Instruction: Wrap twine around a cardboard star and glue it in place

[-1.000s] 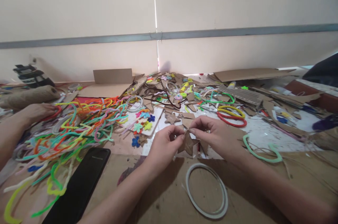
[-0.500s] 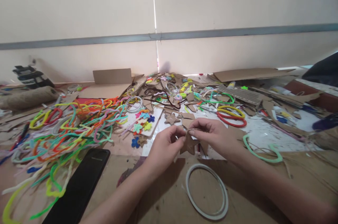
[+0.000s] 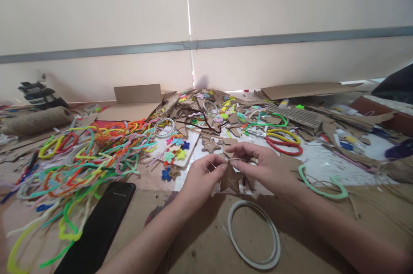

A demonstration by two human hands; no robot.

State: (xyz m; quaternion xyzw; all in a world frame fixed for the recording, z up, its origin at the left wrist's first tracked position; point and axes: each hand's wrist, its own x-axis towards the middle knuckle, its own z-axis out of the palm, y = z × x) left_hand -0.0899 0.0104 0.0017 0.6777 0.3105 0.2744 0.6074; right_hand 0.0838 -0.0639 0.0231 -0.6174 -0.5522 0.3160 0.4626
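Observation:
Between my hands hangs a brown cardboard star [image 3: 231,179], its top point pinched at the fingertips. My left hand [image 3: 206,175] is closed, thumb and index finger on the star's upper tip. Opposite it, my right hand [image 3: 258,164] pinches at the same tip, fingertips almost meeting the left ones. A thin strand, perhaps twine, seems to lie at the pinch, too small to make out clearly. A second cardboard star [image 3: 210,146] lies just beyond my fingers. Below my hands, a pale tape ring [image 3: 230,222] rests on the cardboard surface.
Colourful pipe cleaners [image 3: 87,166] are heaped at left beside a black phone [image 3: 97,226]. Felt flowers [image 3: 176,149] lie near centre. A twine roll [image 3: 38,121] sits far left. Cardboard scraps [image 3: 293,115] cover the back, and a mint pipe cleaner [image 3: 322,190] curves at right.
My right fingers have shifted slightly down and closer to the star's tip. The star has turned to show more of its flat face. My left hand has barely moved.

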